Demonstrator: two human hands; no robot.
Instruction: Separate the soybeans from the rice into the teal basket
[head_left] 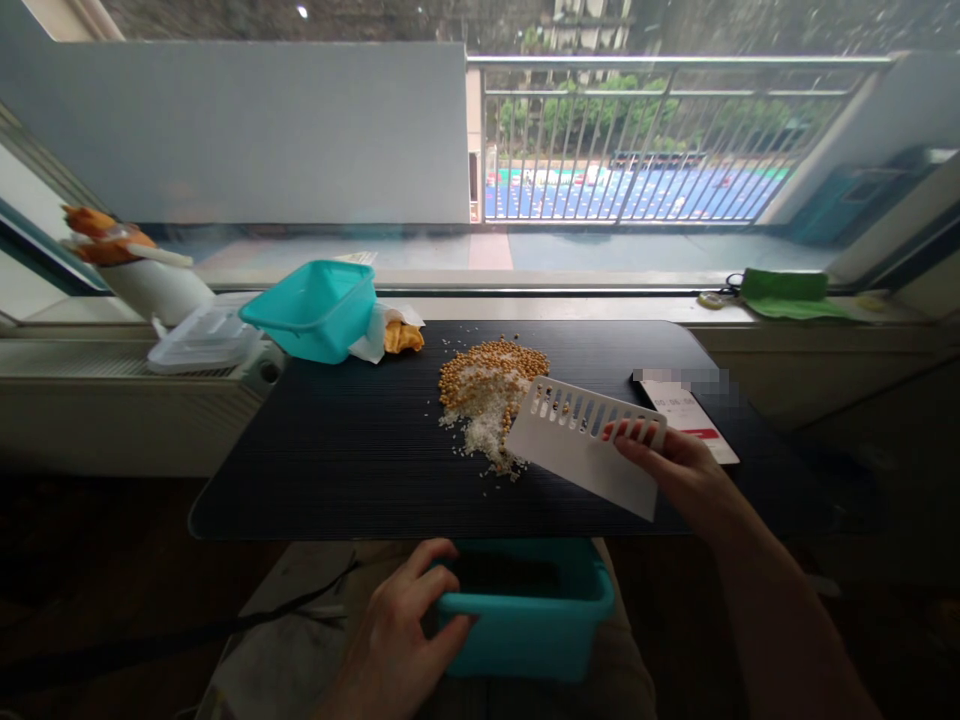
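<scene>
The right hand (679, 470) pinches a white slotted scraper (581, 445), just beside the soybean and rice pile (487, 390) on the desk (337, 450); the left hand (401, 630) is closed around the rim of a teal tub (532, 620)

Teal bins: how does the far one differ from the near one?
The far bin leans tilted at the table's back left; the near bin sits level below the front edge. No hand touches the far bin; the left hand grips the near bin's rim. Both are teal plastic.
</scene>
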